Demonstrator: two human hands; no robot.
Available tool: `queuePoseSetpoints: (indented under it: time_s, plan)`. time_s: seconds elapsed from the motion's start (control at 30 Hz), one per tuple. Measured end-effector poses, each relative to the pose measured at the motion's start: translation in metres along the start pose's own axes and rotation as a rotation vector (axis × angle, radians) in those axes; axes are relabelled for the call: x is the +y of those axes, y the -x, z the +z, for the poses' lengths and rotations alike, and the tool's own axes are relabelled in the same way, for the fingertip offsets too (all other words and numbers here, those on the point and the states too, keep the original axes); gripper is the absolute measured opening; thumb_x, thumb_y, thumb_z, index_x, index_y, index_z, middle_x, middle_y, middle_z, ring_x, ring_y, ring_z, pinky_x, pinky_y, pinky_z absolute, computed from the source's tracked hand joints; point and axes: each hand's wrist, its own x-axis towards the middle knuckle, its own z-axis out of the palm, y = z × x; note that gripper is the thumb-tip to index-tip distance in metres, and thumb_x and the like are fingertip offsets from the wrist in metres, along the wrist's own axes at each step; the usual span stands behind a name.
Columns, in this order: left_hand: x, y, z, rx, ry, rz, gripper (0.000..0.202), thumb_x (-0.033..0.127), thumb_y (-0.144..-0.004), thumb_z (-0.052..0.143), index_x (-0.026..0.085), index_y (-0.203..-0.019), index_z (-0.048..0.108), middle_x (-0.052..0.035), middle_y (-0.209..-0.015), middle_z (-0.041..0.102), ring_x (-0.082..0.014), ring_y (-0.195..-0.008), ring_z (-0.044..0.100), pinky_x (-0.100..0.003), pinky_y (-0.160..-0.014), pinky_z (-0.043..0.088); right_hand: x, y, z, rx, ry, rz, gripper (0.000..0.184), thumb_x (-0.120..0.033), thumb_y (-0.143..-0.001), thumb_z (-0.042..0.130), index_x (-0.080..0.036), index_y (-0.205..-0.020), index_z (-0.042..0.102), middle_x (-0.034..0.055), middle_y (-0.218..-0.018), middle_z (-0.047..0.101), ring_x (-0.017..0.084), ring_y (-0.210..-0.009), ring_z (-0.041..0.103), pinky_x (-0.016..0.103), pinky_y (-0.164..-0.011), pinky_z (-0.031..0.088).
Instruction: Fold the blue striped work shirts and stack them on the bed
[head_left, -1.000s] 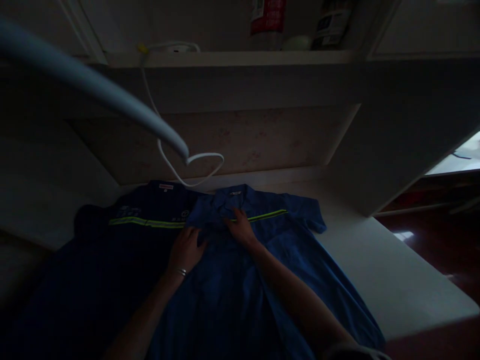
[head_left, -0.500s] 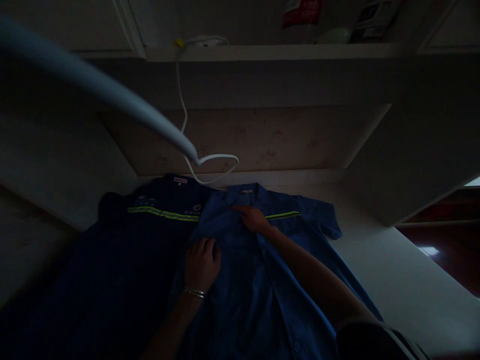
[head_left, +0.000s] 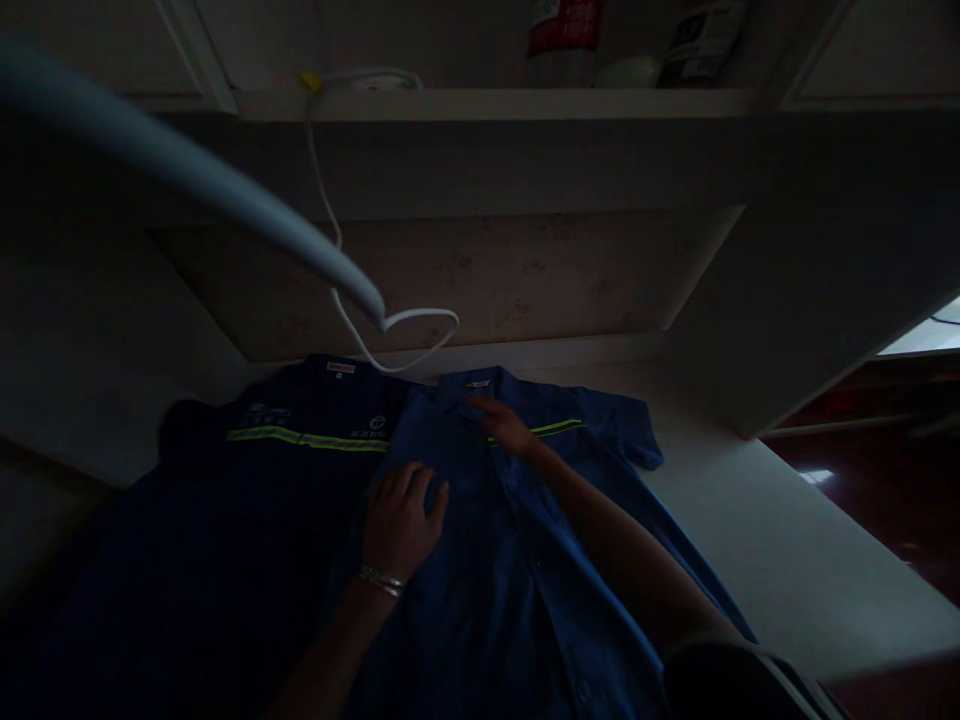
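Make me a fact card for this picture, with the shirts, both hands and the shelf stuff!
Lighter blue shirt: spread on the white surface, right of the dark shirt
Stripe on dark shirt: yellow-green
Left hand: over the lighter blue shirt's front, loosely open
Left wrist: silvery bracelet
Right hand: by that shirt's collar, grip unclear
Shelf: red-labelled container; white cord hanging down

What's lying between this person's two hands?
In the head view, only the front of the lighter blue shirt shows between the left hand and the right hand; I see no other object there.
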Motion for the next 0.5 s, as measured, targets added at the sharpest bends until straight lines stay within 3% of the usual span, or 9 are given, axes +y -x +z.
queuePoseSetpoints:
  time_s: [0.07,0.17,0.27,0.3,0.37,0.43,0.5]
  plan:
    - [-0.004,-0.019,0.017,-0.008,-0.020,0.029,0.041,0.041,-0.096,0.039,0.017,-0.117,0.064,-0.0127,-0.127,0.063,-0.0255,-0.112,0.059,-0.042,-0.097,0.045,-0.008,0.011,0.018,-0.104,0.241,-0.149,0.042,-0.021,-0.090,0.053,-0.023,-0.131,0.061,0.0094,-0.143,0.053,0.027,-0.133,0.045,0.051,-0.112,0.033]
    - [-0.020,-0.035,0.051,-0.119,-0.099,0.046,0.052,0.043,-0.097,0.032,0.013,-0.132,0.056,-0.0152,-0.143,0.052,-0.0303,-0.128,0.050,-0.049,-0.108,0.037,-0.012,0.033,0.041,-0.249,0.466,-0.184,0.038,-0.037,-0.095,0.052,-0.028,-0.131,0.060,0.0089,-0.147,0.049,0.031,-0.138,0.039,0.063,-0.113,0.023]
    - [-0.045,-0.036,0.079,-0.250,-0.158,-0.011,0.062,0.049,-0.096,0.029,0.008,-0.137,0.053,-0.0201,-0.146,0.047,-0.0342,-0.135,0.044,-0.052,-0.111,0.033,-0.005,0.049,0.034,-0.158,0.365,-0.142,0.041,-0.038,-0.099,0.045,-0.025,-0.136,0.055,0.0078,-0.147,0.049,0.024,-0.136,0.043,0.050,-0.115,0.029]
    - [-0.052,-0.034,0.085,-0.271,-0.170,-0.033,0.065,0.051,-0.095,0.028,0.008,-0.138,0.051,-0.0210,-0.147,0.046,-0.0352,-0.135,0.043,-0.052,-0.111,0.032,0.000,0.053,0.023,-0.085,0.299,-0.106,0.041,-0.037,-0.099,0.044,-0.024,-0.135,0.056,0.0074,-0.144,0.053,0.021,-0.133,0.047,0.043,-0.113,0.034]
    - [-0.065,-0.032,0.091,-0.301,-0.180,-0.073,0.068,0.054,-0.094,0.027,0.010,-0.140,0.050,-0.0214,-0.148,0.044,-0.0365,-0.136,0.042,-0.053,-0.111,0.032,0.013,0.063,-0.013,0.117,0.211,0.111,0.036,-0.036,-0.096,0.047,-0.025,-0.127,0.063,0.0041,-0.131,0.064,0.018,-0.120,0.058,0.032,-0.104,0.043]
    - [-0.073,-0.031,0.094,-0.335,-0.181,-0.106,0.069,0.056,-0.093,0.027,0.012,-0.140,0.050,-0.0205,-0.149,0.044,-0.0369,-0.136,0.041,-0.052,-0.111,0.032,0.030,0.079,-0.062,0.340,0.215,0.438,0.034,-0.035,-0.094,0.049,-0.024,-0.121,0.065,0.0034,-0.120,0.069,0.019,-0.109,0.064,0.030,-0.097,0.047]
    - [-0.076,-0.033,0.093,-0.362,-0.181,-0.104,0.068,0.055,-0.092,0.028,0.012,-0.140,0.051,-0.0195,-0.148,0.045,-0.0366,-0.136,0.042,-0.052,-0.111,0.033,0.050,0.101,-0.113,0.525,0.278,0.720,0.039,-0.035,-0.093,0.046,-0.019,-0.126,0.061,0.0098,-0.122,0.066,0.023,-0.112,0.062,0.035,-0.097,0.046]
